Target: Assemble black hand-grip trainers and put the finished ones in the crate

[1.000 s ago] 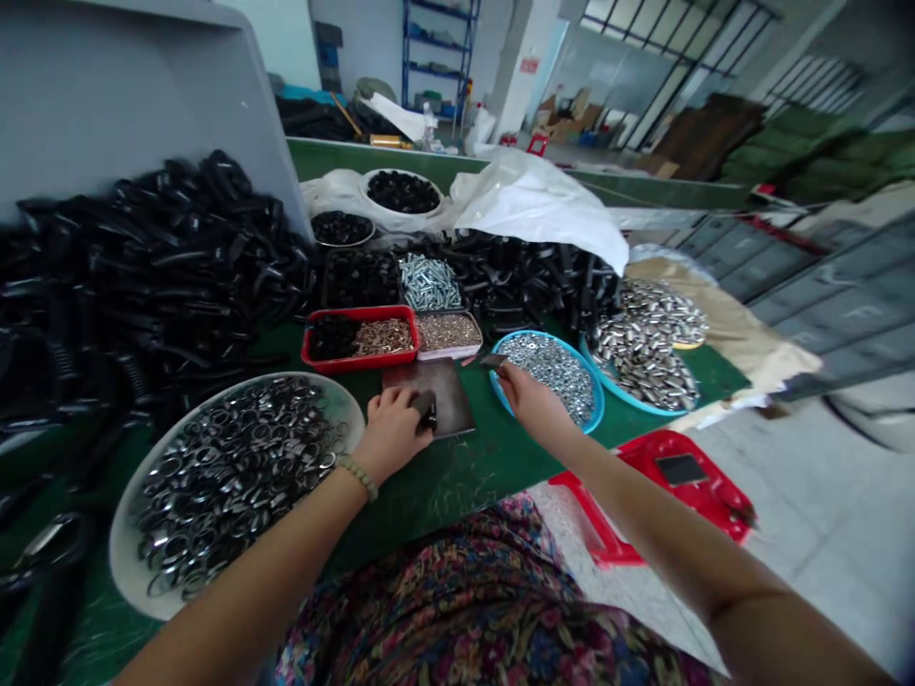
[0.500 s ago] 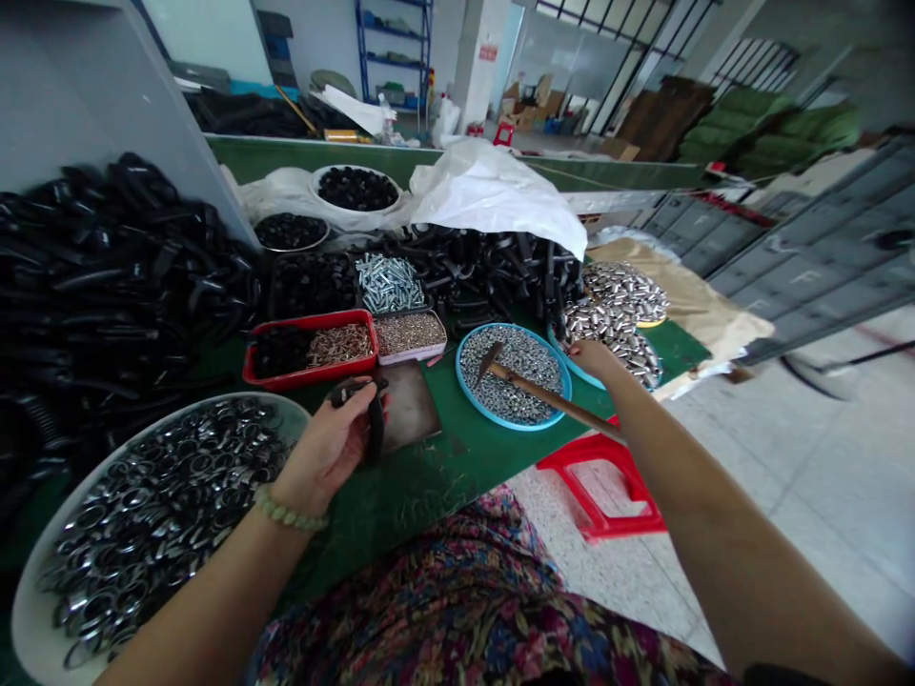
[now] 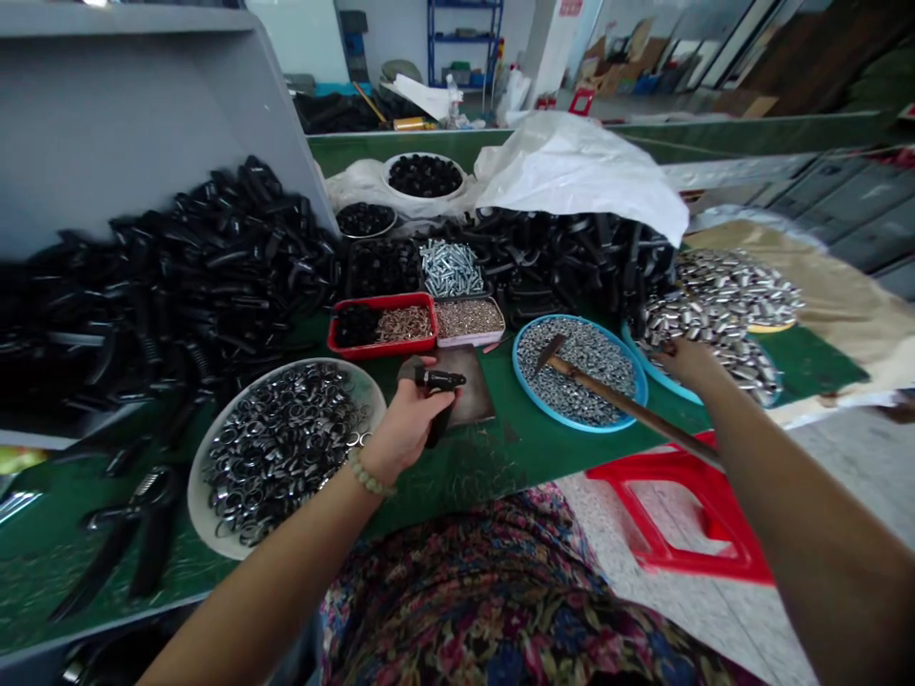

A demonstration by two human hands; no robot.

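Observation:
My left hand point(image 3: 411, 419) is closed around a black plastic handle piece point(image 3: 444, 379), holding it above a flat metal plate point(image 3: 468, 386) on the green table. My right hand point(image 3: 693, 364) is at the near-left edge of a heap of shiny metal sleeves point(image 3: 729, 324) in a blue tray point(image 3: 658, 370). Its fingers are bent together at the sleeves; what they pinch is too small to make out. Between the hands, a hammer point(image 3: 600, 389) lies across a round blue tray point(image 3: 525, 381) of small metal parts, its handle running under my right forearm.
A white basin point(image 3: 196, 495) of metal rings stands left of my left hand. Behind the plate are a red box point(image 3: 348, 353) and a tub of small rivets point(image 3: 472, 322). Black handles point(image 3: 235, 257) are piled at left. A red stool point(image 3: 658, 553) stands below the table edge.
The view has swung left, so the table shows further right. My left hand has turned the black handle piece more level. My right hand remains at the metal sleeves, slightly further in.

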